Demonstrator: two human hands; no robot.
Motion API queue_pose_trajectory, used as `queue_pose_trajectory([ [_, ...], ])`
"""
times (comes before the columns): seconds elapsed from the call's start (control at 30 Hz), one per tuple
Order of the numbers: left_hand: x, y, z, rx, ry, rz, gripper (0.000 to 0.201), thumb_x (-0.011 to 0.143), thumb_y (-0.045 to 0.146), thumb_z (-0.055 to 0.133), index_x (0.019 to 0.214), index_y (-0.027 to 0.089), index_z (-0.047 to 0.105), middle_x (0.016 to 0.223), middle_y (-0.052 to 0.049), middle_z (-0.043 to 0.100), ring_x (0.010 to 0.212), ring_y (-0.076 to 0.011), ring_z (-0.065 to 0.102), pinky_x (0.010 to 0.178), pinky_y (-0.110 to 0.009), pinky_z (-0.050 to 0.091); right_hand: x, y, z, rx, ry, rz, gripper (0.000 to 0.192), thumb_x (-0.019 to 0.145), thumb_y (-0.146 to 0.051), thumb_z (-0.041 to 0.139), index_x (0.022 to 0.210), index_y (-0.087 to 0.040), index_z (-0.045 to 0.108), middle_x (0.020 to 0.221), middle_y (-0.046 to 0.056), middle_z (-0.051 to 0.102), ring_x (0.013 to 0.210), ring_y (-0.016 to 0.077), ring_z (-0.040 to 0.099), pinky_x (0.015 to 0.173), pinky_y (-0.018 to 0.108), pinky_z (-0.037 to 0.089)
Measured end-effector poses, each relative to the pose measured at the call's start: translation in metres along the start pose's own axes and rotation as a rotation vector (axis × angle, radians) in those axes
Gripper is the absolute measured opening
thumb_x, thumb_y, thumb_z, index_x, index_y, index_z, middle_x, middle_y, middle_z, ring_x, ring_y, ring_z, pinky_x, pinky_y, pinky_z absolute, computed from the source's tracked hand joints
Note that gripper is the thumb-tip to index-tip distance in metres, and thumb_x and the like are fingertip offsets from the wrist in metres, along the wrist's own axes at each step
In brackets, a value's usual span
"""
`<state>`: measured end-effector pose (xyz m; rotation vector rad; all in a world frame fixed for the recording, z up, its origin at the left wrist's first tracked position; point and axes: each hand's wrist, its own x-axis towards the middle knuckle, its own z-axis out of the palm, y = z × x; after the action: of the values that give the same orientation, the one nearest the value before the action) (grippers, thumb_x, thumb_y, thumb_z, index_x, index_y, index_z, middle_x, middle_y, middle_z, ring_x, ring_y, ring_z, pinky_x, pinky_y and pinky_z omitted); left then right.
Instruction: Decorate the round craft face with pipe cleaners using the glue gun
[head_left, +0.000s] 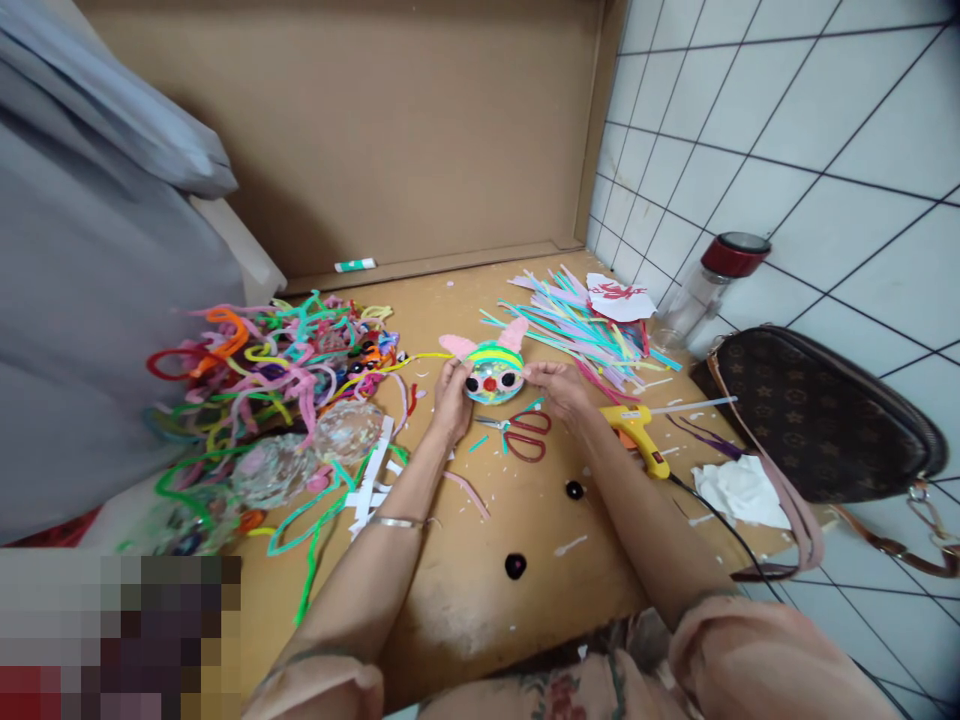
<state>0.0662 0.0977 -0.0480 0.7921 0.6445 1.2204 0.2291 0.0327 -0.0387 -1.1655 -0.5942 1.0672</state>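
Note:
Between my two hands is a small round craft animal (491,357) with pink ears, a green and yellow striped top, black eyes and a red nose. My left hand (453,397) is closed on its left edge. On the opposite edge, the fingers of my right hand (559,386) pinch it near the eye. A yellow pipe cleaner (427,356) runs out to the left behind my left hand. Just below the craft animal, scissors with red handles (527,437) lie on the table. Two black pompom-like pieces (515,566) rest closer to me.
Tangled coloured pipe cleaners (300,370) and clear plastic balls (274,468) crowd the left. Straight pipe cleaners (562,310) lie at the back right. A yellow glue gun (637,435), white tissue (739,490), glass bottle (697,300) and brown bag (832,410) stand right. A glue stick (355,265) lies behind.

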Motion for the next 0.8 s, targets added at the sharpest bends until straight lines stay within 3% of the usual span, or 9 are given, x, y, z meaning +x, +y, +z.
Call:
queue_pose_trajectory([
  [0.3, -0.0001, 0.0002, 0.0016, 0.003, -0.003, -0.005, 0.037, 0.060, 0.038, 0.087, 0.085, 0.021, 0.066, 0.083, 0.002, 0.071, 0.078, -0.0151, 0.064, 0.078, -0.028, 0.048, 0.0007, -0.0012, -0.0017, -0.011, -0.015, 0.008, 0.033, 0.040, -0.034, 0.094, 0.059, -0.021, 0.070, 0.061, -0.001, 0.070, 0.063, 0.0143, 0.063, 0.075, 0.034, 0.054],
  [0.6, 0.0016, -0.0026, 0.0012, 0.005, 0.012, 0.011, 0.039, 0.058, 0.040, 0.087, 0.084, 0.021, 0.065, 0.080, 0.002, 0.071, 0.074, -0.0139, 0.062, 0.076, -0.027, 0.048, -0.0021, -0.0049, 0.0022, -0.002, 0.015, -0.004, 0.037, 0.036, -0.030, 0.091, 0.063, -0.021, 0.067, 0.060, -0.004, 0.067, 0.062, 0.0127, 0.060, 0.068, 0.030, 0.051],
  [0.8, 0.0006, -0.0014, 0.0036, -0.015, 0.000, 0.017, 0.041, 0.057, 0.040, 0.089, 0.083, 0.020, 0.065, 0.082, 0.002, 0.072, 0.076, -0.0141, 0.065, 0.078, -0.027, 0.050, -0.0045, -0.0053, 0.0072, -0.035, 0.080, -0.126, 0.037, 0.039, -0.030, 0.087, 0.066, -0.021, 0.063, 0.061, -0.006, 0.063, 0.062, 0.0113, 0.057, 0.067, 0.028, 0.049],
])
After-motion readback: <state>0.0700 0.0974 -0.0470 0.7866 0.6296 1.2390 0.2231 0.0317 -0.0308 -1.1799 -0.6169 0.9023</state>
